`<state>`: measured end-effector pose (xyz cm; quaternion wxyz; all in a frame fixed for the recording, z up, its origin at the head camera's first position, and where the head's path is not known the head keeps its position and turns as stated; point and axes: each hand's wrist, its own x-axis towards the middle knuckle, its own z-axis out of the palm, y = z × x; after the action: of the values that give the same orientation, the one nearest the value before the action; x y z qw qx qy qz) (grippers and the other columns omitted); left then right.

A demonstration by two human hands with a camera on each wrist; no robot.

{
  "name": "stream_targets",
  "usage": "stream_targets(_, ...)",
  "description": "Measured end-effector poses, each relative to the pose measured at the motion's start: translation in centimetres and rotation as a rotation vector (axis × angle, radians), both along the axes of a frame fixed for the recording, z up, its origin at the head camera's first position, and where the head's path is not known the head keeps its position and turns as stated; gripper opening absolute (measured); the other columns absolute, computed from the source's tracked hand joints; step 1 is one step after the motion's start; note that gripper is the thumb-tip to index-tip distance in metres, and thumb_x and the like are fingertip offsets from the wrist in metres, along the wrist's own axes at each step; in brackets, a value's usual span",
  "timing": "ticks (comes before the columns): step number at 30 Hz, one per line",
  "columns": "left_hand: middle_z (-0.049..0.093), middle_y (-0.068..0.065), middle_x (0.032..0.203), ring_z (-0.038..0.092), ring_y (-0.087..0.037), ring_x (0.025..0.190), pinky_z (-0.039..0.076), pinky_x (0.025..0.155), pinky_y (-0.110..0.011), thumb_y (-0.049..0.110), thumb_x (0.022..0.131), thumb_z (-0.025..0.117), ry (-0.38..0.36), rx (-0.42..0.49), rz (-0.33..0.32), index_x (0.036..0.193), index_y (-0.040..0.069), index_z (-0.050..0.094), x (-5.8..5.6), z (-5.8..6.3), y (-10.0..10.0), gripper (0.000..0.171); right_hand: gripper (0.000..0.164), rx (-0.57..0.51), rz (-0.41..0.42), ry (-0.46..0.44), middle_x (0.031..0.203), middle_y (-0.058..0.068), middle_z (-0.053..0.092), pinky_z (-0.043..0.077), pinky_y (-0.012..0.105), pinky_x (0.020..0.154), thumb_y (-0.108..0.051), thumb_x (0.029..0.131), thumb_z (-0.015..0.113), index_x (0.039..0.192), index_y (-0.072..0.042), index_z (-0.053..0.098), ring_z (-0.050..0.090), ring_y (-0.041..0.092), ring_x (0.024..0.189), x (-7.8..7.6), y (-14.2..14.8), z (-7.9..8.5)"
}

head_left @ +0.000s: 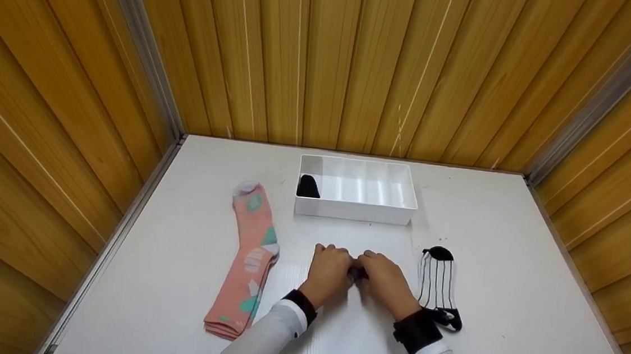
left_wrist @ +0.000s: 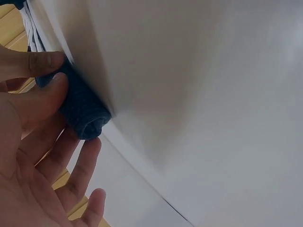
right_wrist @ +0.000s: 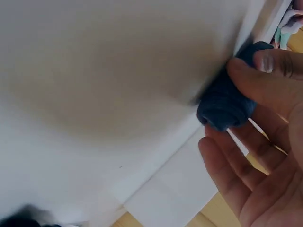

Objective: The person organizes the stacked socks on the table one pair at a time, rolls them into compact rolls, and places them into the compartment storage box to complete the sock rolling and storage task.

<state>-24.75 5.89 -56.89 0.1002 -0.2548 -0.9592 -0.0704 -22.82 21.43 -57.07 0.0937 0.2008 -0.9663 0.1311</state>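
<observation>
Both hands meet over a rolled-up dark blue sock (head_left: 357,273) on the white table in the head view. My left hand (head_left: 328,271) grips one end of the roll with thumb and fingers. The other end is held by my right hand (head_left: 387,280). In the left wrist view the blue roll (left_wrist: 84,105) shows a coiled open end, thumb on the near side and fingertips beneath. From the right wrist, the roll (right_wrist: 226,101) lies between the thumb and the spread fingers. Most of it is hidden by the hands in the head view.
A pink sock pair (head_left: 249,262) with green and white patches lies flat at left. Right of the hands lies a striped white-and-black sock pair (head_left: 438,282), partly behind the right wrist. Behind stands a white box (head_left: 353,211) holding a black bundle (head_left: 308,186) at its left end.
</observation>
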Motion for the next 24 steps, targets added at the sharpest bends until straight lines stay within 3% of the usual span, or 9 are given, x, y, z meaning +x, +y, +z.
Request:
stream_targets(6, 0.071, 0.005, 0.084, 0.064, -0.019, 0.079, 0.045, 0.08, -0.039, 0.033, 0.082, 0.081, 0.074, -0.089, -0.016, 0.085, 0.025, 0.078, 0.12, -0.01, -0.01, 0.009, 0.018, -0.061, 0.075, -0.01, 0.079, -0.002, 0.063, 0.05, 0.036, 0.066, -0.002, 0.073, 0.082, 0.08, -0.015, 0.072, 0.062, 0.019, 0.072, -0.81, 0.11, 0.37)
stream_targets(10, 0.071, 0.005, 0.084, 0.064, -0.019, 0.078, 0.044, 0.079, -0.038, 0.029, 0.085, 0.078, 0.087, -0.084, -0.015, 0.086, 0.026, 0.078, 0.1, -0.11, 0.25, 0.003, 0.016, -0.059, 0.07, -0.012, 0.078, -0.001, 0.064, 0.05, 0.036, 0.066, -0.003, 0.074, 0.082, 0.08, -0.015, 0.073, 0.062, 0.019, 0.072, -0.88, 0.3, 0.53)
stream_targets(14, 0.072, 0.006, 0.084, 0.065, -0.019, 0.079, 0.045, 0.079, -0.04, 0.029, 0.087, 0.075, 0.045, -0.057, 0.0, 0.085, 0.027, 0.079, -0.17, -0.08, 0.26, 0.004, 0.019, -0.028, 0.044, -0.013, 0.083, 0.001, 0.064, 0.052, 0.039, 0.068, -0.002, 0.074, 0.083, 0.085, -0.014, 0.072, 0.063, 0.023, 0.077, -0.67, 0.14, 0.43)
stream_targets(20, 0.073, 0.006, 0.084, 0.064, -0.02, 0.078, 0.044, 0.077, -0.041, 0.033, 0.081, 0.081, -0.072, 0.03, 0.022, 0.089, 0.029, 0.081, -0.6, -0.04, -0.07, 0.009, 0.024, 0.011, 0.031, 0.043, 0.087, 0.0, 0.059, 0.052, 0.037, 0.065, -0.001, 0.075, 0.083, 0.092, -0.012, 0.071, 0.061, 0.022, 0.078, -0.18, 0.29, -0.15)
stream_targets(24, 0.073, 0.006, 0.083, 0.064, -0.02, 0.077, 0.043, 0.077, -0.041, 0.033, 0.079, 0.083, -0.07, 0.039, 0.014, 0.087, 0.025, 0.08, -0.75, 0.05, -0.14, 0.012, 0.018, -0.032, 0.024, 0.028, 0.082, -0.003, 0.058, 0.05, 0.033, 0.064, -0.004, 0.075, 0.084, 0.086, -0.015, 0.074, 0.059, 0.018, 0.073, -0.45, 0.44, -0.22)
